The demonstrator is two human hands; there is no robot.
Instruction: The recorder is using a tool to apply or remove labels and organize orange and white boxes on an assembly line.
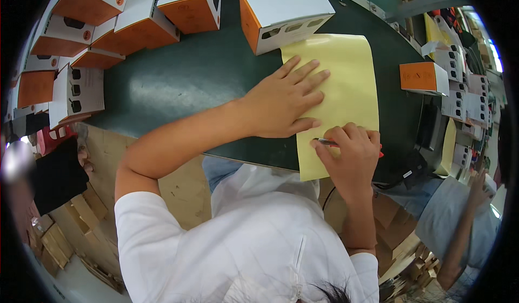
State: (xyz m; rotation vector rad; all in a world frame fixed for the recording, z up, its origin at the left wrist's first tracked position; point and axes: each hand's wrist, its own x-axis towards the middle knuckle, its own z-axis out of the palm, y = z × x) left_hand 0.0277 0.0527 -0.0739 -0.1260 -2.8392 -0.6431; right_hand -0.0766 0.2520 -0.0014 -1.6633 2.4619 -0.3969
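Partly beneath the spread left hand [286, 100], a yellow sheet [348, 81], right hand [354, 154] around a pen-like tool [326, 141].

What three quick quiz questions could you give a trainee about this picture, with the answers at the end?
1. What is in the person's right hand?
a) a roll of tape
b) a slim pen-like tool
c) a pair of scissors

2. True or false: the left hand is curled into a tight fist, clear of the yellow sheet.

3. What two main colours are on the large box by the far-left corner of the sheet?

Key:
1. b
2. False; it lies flat, its fingers spread on the sheet.
3. White and orange.
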